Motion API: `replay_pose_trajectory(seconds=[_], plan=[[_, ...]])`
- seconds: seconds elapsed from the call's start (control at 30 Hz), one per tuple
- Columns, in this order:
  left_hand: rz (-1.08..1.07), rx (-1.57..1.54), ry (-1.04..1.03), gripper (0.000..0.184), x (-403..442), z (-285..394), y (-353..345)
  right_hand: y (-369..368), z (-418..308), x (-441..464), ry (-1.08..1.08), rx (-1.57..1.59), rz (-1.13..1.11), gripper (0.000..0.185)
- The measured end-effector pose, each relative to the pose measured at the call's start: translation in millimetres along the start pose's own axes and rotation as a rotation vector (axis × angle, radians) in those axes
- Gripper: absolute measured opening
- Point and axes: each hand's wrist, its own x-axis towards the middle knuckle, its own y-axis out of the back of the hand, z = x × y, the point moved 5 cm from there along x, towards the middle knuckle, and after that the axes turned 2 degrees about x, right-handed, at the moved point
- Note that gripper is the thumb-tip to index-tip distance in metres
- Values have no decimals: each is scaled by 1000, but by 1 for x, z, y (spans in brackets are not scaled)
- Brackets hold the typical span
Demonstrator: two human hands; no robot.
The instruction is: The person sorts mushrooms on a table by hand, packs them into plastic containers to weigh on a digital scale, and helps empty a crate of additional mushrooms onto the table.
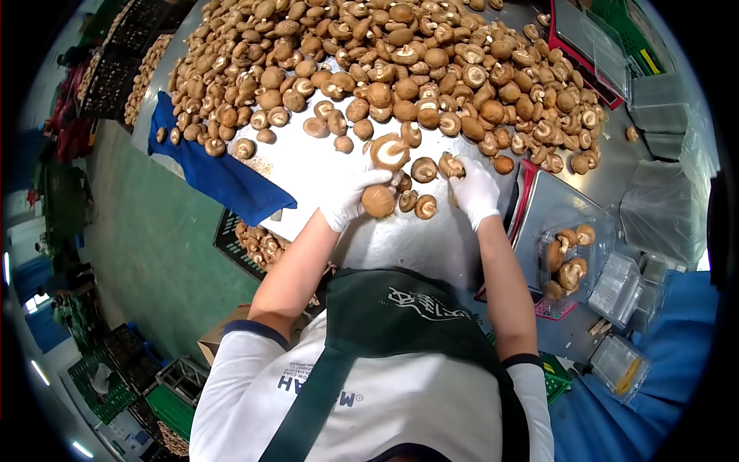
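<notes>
Mushrooms [408, 202] lie loose between two gloved hands on the pale tabletop [308, 165], just short of the main heap [392, 46]. Fingertips of the right hand [476, 191] are closed around a small mushroom [450, 165]; the left hand [350, 196] curls against a smooth round cap [378, 201], though whether it grips cannot be told. A light pinch at the rim would likely serve best, since hard squeezing could bruise flesh or snap stems. Caps run from tan to dark brown, domed, while a large upturned mushroom [389, 152] by the left fingers bares its cream underside. Further right, a clear tray [605, 258] holds several more; leftward, a blue cloth [223, 173] drapes over the table's edge.
</notes>
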Motion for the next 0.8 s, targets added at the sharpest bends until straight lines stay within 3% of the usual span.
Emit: replay_pose_trajectory(seconds=[0.07, 0.17, 0.2, 0.23, 0.3, 0.37, 0.4, 0.47, 0.53, 0.57, 0.63, 0.67, 0.7, 0.73, 0.77, 0.8], plan=[[117, -80, -6, 36, -24, -9, -4, 7, 5, 7, -118, 70, -55, 41], [-10, -122, -105, 39, -46, -16, -2, -2, 28, 3, -10, 593, 94, 42], [-38, -135, -83, 44, -56, -22, 15, -17, 42, 3, 1, 877, 100, 41], [-67, -145, -59, 49, -71, -25, 35, -13, 36, -8, -3, 955, 91, 40], [236, -192, -143, 50, -121, -7, 44, 0, 19, -41, -14, 1114, 78, 37], [146, -356, -304, 47, -153, -13, 101, -10, 14, -66, -92, 1234, -29, 38], [267, -451, -243, 53, -166, -12, 92, -16, 5, -77, -63, 1216, -40, 38], [288, -503, -49, 69, -188, -24, 88, -28, -16, -96, 97, 1056, -55, 40], [133, -340, 180, 87, -191, -57, 99, -34, -53, -112, 350, 833, -124, 43], [127, -301, 248, 88, -184, -73, 96, -30, -76, -120, 480, 753, -193, 44], [-7, -96, 170, 76, -162, -70, 54, -35, -105, -130, 729, 543, -284, 43], [105, -35, 199, 69, -152, -76, 54, -39, -112, -129, 638, 551, -443, 46], [216, 23, 227, 61, -143, -80, 54, -37, -110, -119, 585, 558, -416, 45], [197, 25, 242, 47, -136, -68, 36, -36, -107, -104, 533, 563, -389, 44], [-21, 41, 192, 38, -123, -61, 28, -34, -105, -86, 483, 571, -364, 43], [-13, 143, 169, 37, -114, -51, 24, -31, -101, -61, 424, 444, -212, 42]])
